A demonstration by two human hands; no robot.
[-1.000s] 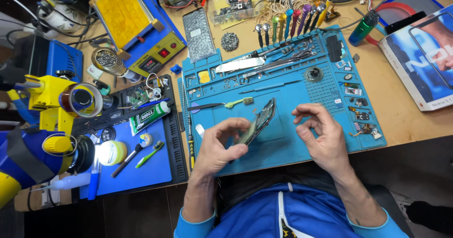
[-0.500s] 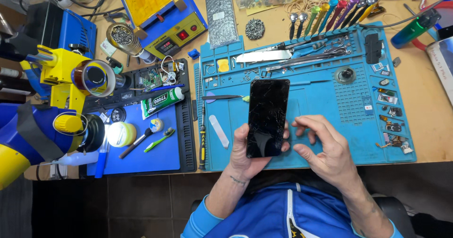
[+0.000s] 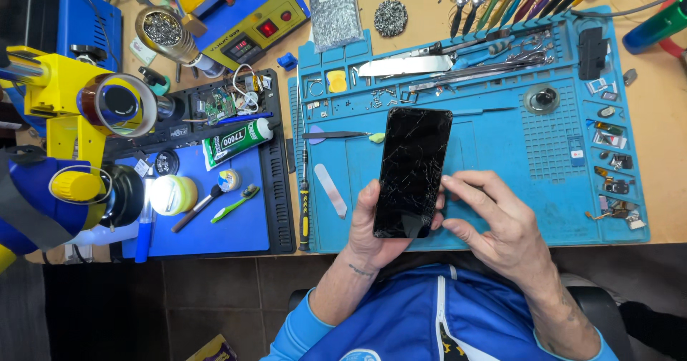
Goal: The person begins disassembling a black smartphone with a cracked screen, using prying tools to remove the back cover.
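So the phone [image 3: 411,171] with the badly cracked black screen is face up, gripped from underneath in the left hand [image 3: 376,228] over the near edge of the blue repair mat [image 3: 501,153]. The right hand [image 3: 494,218] is loose, fingertips touching the phone's right edge, not gripping anything. The glass looks fully in place, so I'd say teardown hasn't really begun; the tweezers [image 3: 336,136] and pry tool [image 3: 330,189] just left of it sit untouched.

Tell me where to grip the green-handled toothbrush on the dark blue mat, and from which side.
Take the green-handled toothbrush by the middle of its slim handle, coming from above with fingers across its width. It lies flat and slanted on the dark blue mat, the bristled head up-right, and a brown-handled brush lies close on its left.
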